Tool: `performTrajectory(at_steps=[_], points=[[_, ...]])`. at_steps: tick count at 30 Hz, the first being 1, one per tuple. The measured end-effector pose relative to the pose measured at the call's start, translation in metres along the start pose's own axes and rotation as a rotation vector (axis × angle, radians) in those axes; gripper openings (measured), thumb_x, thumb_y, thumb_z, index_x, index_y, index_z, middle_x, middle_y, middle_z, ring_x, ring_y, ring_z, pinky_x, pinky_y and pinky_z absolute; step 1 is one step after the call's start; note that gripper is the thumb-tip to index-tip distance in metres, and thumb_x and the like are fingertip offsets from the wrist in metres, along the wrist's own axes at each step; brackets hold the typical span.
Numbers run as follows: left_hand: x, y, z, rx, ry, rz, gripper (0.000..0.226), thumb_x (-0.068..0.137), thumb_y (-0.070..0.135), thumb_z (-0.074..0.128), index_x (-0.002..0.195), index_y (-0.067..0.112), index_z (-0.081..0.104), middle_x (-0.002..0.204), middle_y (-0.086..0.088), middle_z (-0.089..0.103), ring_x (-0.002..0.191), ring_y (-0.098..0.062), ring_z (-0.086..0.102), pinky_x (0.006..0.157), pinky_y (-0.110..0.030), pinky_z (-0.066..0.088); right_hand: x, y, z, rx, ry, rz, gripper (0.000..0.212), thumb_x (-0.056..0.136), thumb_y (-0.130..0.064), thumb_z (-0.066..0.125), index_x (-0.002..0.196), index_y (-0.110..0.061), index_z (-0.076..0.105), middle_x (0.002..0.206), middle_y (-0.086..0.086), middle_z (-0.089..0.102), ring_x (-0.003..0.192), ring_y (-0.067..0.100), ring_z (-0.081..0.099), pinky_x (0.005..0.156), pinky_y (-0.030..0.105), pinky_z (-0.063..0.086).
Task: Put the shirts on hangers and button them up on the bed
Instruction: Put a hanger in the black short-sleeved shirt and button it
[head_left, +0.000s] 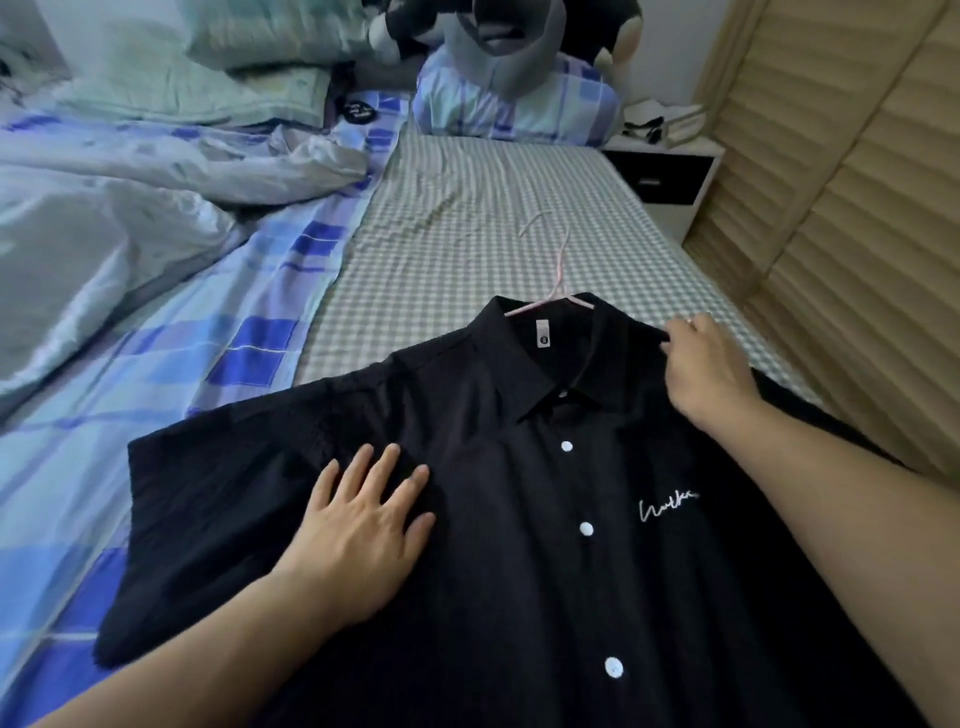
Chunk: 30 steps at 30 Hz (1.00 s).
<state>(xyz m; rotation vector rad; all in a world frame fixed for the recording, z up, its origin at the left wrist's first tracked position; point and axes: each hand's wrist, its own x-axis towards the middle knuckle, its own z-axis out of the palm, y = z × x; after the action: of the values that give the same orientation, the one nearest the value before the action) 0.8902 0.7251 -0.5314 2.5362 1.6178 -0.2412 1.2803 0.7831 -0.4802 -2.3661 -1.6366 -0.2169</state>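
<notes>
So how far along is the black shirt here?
Done: black shirt is on the pink hanger, visible buttons closed. In hand: left hand presses it flat, right hand pinches the shoulder. Left: lower buttons and other shirts are out of view.

Black short-sleeved shirt (519, 519) lies flat, front up, buttoned with white buttons (white script on chest), across the bed's (467, 234) near edge. Pink hanger (556, 291) sits inside the collar, hook pointing toward the headboard end.

The black shirt (519, 519) hides the hanger (558, 270) arms.
</notes>
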Motion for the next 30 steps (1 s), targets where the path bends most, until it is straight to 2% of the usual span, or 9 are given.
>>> performTrajectory(at_steps=[2,5,8,11,16,22,24,27,30], points=[[0.000,0.000,-0.048,0.005,-0.076,0.029,0.059,0.095,0.056,0.026,0.148,0.035,0.042,0.163,0.003,0.029,0.150,-0.024,0.029,0.122,-0.040,0.027,-0.012,-0.007,-0.052,0.104,0.136,-0.083,0.015,0.102,-0.014,0.051,0.108,-0.004,0.061,0.099,0.011,0.051,0.089,0.034,0.054,0.068,0.035,0.034],[-0.002,0.003,-0.159,-0.124,0.318,0.110,0.036,0.095,0.038,0.048,0.127,0.025,0.059,0.131,0.004,0.053,0.117,-0.025,0.058,0.095,-0.041,0.050,-0.043,-0.008,-0.148,0.133,0.221,-0.227,0.012,0.095,-0.010,0.061,0.106,-0.007,0.065,0.089,0.002,0.045,0.069,0.026,0.049,0.057,0.034,0.035],[-0.025,0.035,-0.289,-0.344,0.619,0.204,0.040,0.095,0.044,0.056,0.129,0.023,0.060,0.129,0.002,0.052,0.117,-0.020,0.054,0.100,-0.038,0.047,-0.062,-0.008,-0.262,0.245,0.231,-0.246,0.013,0.090,-0.012,0.067,0.103,-0.010,0.070,0.090,-0.001,0.047,0.068,0.025,0.056,0.055,0.038,0.045],[-0.056,0.082,-0.411,-0.404,0.556,0.341,0.040,0.098,0.057,0.047,0.115,0.024,0.063,0.133,0.007,0.047,0.119,-0.013,0.053,0.099,-0.033,0.046,-0.071,-0.004,-0.384,0.332,0.239,-0.239,0.012,0.090,-0.014,0.066,0.099,-0.010,0.073,0.089,-0.001,0.052,0.070,0.022,0.059,0.058,0.040,0.052],[-0.091,0.127,-0.578,-0.437,0.757,0.481,0.044,0.097,0.049,0.041,0.081,0.013,0.062,0.138,-0.004,0.047,0.112,-0.020,0.061,0.086,-0.041,0.054,-0.072,0.010,-0.555,0.514,0.294,-0.210,0.019,0.086,-0.014,0.077,0.104,-0.020,0.081,0.082,-0.009,0.053,0.079,0.004,0.055,0.071,0.007,0.037],[-0.132,0.131,-0.679,-0.504,0.951,0.591,0.036,0.097,0.037,0.054,0.084,0.010,0.073,0.137,-0.007,0.049,0.104,-0.018,0.061,0.086,-0.036,0.049,-0.112,0.018,-0.668,0.695,0.584,-0.069,0.024,0.093,-0.014,0.070,0.088,-0.037,0.075,0.100,-0.019,0.055,0.095,0.002,0.058,0.086,0.008,0.042],[-0.139,0.130,-0.696,-0.531,0.960,0.633,0.031,0.098,0.034,0.056,0.086,0.011,0.073,0.132,-0.005,0.051,0.099,-0.014,0.059,0.088,-0.039,0.051,-0.130,0.016,-0.691,0.596,0.622,-0.110,0.012,0.097,-0.027,0.066,0.091,-0.030,0.077,0.107,-0.011,0.057,0.103,0.005,0.059,0.092,0.012,0.043],[-0.153,0.137,-0.717,-0.550,0.972,0.725,0.027,0.100,0.033,0.056,0.091,0.012,0.072,0.115,0.005,0.057,0.095,-0.016,0.059,0.086,-0.044,0.053,-0.138,0.004,-0.733,0.369,0.455,-0.195,0.038,0.099,-0.048,0.050,0.125,-0.028,0.069,0.116,-0.015,0.057,0.114,0.005,0.056,0.099,0.017,0.042],[-0.166,0.152,-0.740,-0.555,1.018,0.773,0.028,0.101,0.037,0.056,0.092,0.015,0.070,0.102,0.008,0.053,0.086,-0.017,0.058,0.077,-0.044,0.053,-0.128,-0.016,-0.771,0.235,0.112,-0.077,0.036,0.098,-0.054,0.039,0.102,-0.031,0.067,0.095,-0.017,0.067,0.092,0.005,0.064,0.085,0.032,0.052]])
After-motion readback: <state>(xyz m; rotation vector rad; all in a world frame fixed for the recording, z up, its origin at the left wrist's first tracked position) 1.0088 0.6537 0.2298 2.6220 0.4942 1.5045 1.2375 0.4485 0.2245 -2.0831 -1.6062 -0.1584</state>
